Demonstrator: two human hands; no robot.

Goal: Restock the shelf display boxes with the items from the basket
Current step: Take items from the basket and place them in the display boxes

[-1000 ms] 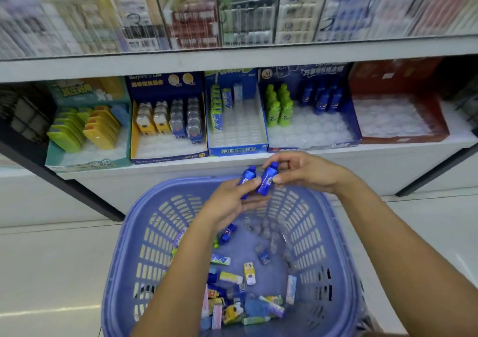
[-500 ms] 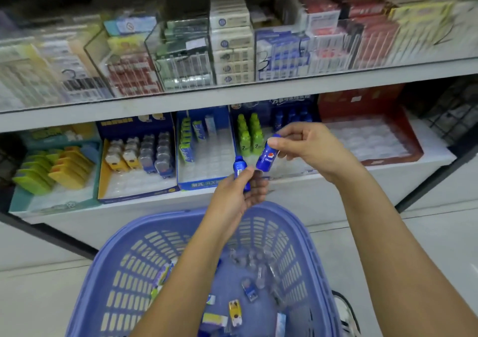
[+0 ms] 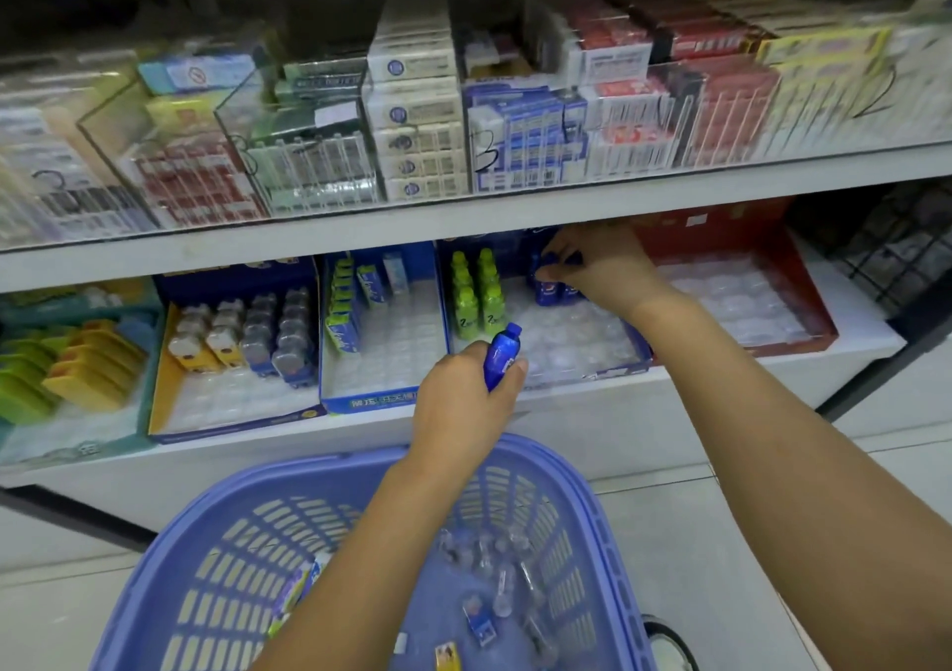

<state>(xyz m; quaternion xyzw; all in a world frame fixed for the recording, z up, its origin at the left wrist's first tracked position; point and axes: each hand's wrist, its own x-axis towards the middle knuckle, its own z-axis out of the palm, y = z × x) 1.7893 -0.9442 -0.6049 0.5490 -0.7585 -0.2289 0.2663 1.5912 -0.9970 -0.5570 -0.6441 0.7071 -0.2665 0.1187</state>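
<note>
My left hand (image 3: 463,402) grips a small blue bottle (image 3: 502,353) in front of the lower shelf, just above the blue basket (image 3: 592,505). My right hand (image 3: 602,268) reaches into the blue display box (image 3: 608,369) and pinches another small blue bottle (image 3: 546,286) at the blue row at its back. Green bottles (image 3: 476,294) stand in the same box to the left. Several small items (image 3: 481,619) lie on the basket's bottom.
Left of that box sit a blue box with green packs (image 3: 342,315), a yellow-and-blue box of small bottles (image 3: 257,333) and a teal box of yellow and green items (image 3: 77,361). A red box (image 3: 803,340) lies right. Stacked cartons (image 3: 417,98) fill the upper shelf.
My right hand moved forward from mid-air into the blue display box with its bottle. My left hand rose toward the shelf edge with the other bottle. The view tilted up.
</note>
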